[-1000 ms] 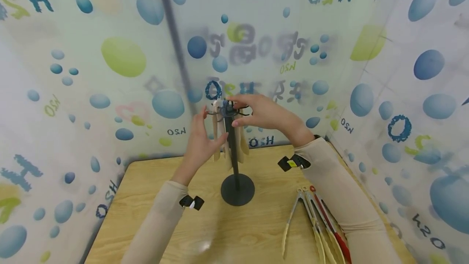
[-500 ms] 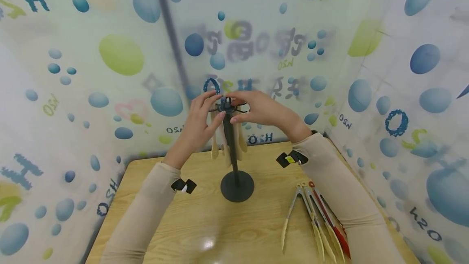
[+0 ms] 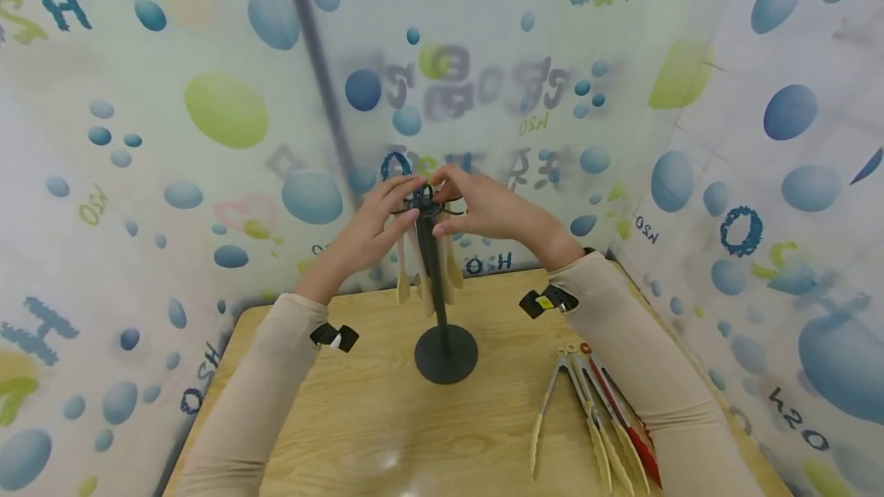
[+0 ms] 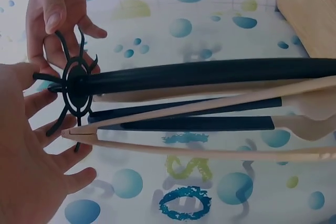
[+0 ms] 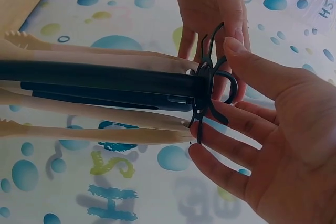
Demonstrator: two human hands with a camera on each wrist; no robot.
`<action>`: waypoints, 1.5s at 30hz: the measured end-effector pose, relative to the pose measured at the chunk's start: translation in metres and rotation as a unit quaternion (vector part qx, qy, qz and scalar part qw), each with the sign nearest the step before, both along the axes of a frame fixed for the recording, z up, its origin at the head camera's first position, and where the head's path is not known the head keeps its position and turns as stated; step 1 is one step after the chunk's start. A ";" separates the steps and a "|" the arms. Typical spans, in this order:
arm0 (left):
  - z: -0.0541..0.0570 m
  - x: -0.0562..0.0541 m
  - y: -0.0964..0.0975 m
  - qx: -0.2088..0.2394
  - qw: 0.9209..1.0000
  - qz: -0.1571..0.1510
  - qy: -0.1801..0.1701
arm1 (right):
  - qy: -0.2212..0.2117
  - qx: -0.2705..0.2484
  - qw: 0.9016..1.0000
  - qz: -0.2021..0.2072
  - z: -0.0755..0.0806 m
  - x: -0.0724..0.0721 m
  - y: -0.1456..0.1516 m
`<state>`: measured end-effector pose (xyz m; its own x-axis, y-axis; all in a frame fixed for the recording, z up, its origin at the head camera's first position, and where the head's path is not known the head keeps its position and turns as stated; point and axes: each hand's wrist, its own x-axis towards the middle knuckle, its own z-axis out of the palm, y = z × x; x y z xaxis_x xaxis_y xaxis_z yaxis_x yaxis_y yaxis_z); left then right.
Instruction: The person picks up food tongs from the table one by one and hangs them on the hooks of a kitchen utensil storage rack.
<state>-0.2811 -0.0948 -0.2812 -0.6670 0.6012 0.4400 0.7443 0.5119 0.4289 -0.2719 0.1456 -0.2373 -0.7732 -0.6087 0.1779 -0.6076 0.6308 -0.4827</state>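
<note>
A dark stand (image 3: pixel 431 267) with a round base rises from the table, topped by a ring of curved hooks (image 4: pixel 79 85). My left hand (image 3: pixel 376 225) reaches over the ring from the left, its fingers loosely bent among the hooks. From the right my right hand (image 3: pixel 486 205) spans the ring, thumb and fingertips right at the hooks in the right wrist view. Beige tongs (image 4: pixel 210 153) hang from a hook on the far side. Beside them hang utensils with dark handles (image 4: pixel 199 123) and beige heads. The post partly hides what hangs behind it.
Several tongs with silver arms and cream tips (image 3: pixel 597 413) lie at the right of the wooden table (image 3: pixel 331 420), near my right forearm, one red (image 3: pixel 638 447). Patterned curtains (image 3: pixel 228 110) close in the back and sides.
My left hand has moved up from the stand's left side and over the hooks, its fingers closing in on the ring. My right hand stays at the ring, its index finger more bent.
</note>
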 end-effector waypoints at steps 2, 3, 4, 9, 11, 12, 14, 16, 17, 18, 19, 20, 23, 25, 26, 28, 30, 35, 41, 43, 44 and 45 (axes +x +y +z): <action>0.002 -0.002 -0.002 -0.007 1.000 -0.008 -0.016 | 0.001 -0.004 1.000 0.002 0.000 0.001 0.001; 0.003 -0.002 -0.003 -0.010 1.000 -0.011 -0.023 | 0.001 -0.006 1.000 0.003 -0.001 0.001 0.001; 0.004 -0.003 -0.004 -0.013 0.999 -0.015 -0.028 | 0.002 -0.007 1.000 0.004 -0.001 0.001 0.002; 0.008 -0.006 -0.006 -0.026 0.999 -0.025 -0.040 | 0.003 -0.014 1.000 0.006 -0.003 0.000 0.005; 0.010 -0.006 -0.005 -0.031 0.998 -0.027 -0.037 | 0.002 -0.014 1.000 0.006 -0.003 0.001 0.006; 0.011 -0.007 -0.005 -0.033 0.998 -0.028 -0.036 | 0.002 -0.014 1.000 0.006 -0.003 0.000 0.007; 0.015 -0.006 -0.002 -0.035 0.998 -0.031 -0.032 | 0.000 -0.015 1.000 0.007 -0.003 0.001 0.009; 0.018 -0.005 0.000 -0.035 0.998 -0.032 -0.031 | -0.001 -0.016 1.000 0.005 -0.004 0.001 0.010; 0.020 -0.005 0.002 -0.036 0.998 -0.033 -0.034 | 0.000 -0.016 1.000 0.004 -0.005 0.001 0.012; 0.022 -0.005 0.003 -0.036 0.998 -0.032 -0.037 | 0.003 -0.016 1.000 0.003 -0.005 0.001 0.013; 0.023 -0.004 0.005 -0.036 0.998 -0.030 -0.042 | 0.008 -0.015 1.000 0.001 -0.005 0.000 0.014; 0.025 -0.004 0.005 -0.038 0.998 -0.025 -0.046 | 0.014 -0.013 1.000 -0.001 -0.006 0.000 0.015; 0.029 -0.003 0.006 -0.045 0.997 -0.006 -0.058 | 0.038 -0.006 0.999 -0.002 -0.007 -0.001 0.015; 0.031 -0.002 0.006 -0.048 0.997 0.004 -0.062 | 0.052 -0.005 0.999 -0.004 -0.007 -0.001 0.015; 0.032 -0.002 0.006 -0.048 0.997 0.008 -0.063 | 0.057 -0.006 0.998 -0.005 -0.007 0.000 0.015; 0.033 0.000 0.007 -0.050 0.996 0.013 -0.066 | 0.066 -0.013 0.998 -0.011 -0.009 0.002 0.017; 0.034 0.002 0.008 -0.050 0.996 0.018 -0.069 | 0.079 -0.027 0.996 -0.022 -0.010 0.006 0.022; 0.038 0.007 0.011 -0.052 0.995 0.036 -0.083 | 0.132 -0.062 0.988 -0.059 -0.017 0.018 0.046; 0.046 0.017 0.010 -0.078 0.990 0.075 -0.091 | 0.129 -0.049 0.984 -0.110 -0.034 0.032 0.078; 0.048 0.021 0.010 -0.090 0.988 0.087 -0.090 | 0.107 -0.038 0.985 -0.128 -0.043 0.037 0.088; 0.048 0.024 0.010 -0.094 0.987 0.091 -0.089 | 0.094 -0.030 0.985 -0.139 -0.048 0.039 0.094; 0.049 0.026 0.011 -0.099 0.987 0.095 -0.088 | 0.080 -0.023 0.985 -0.151 -0.054 0.042 0.100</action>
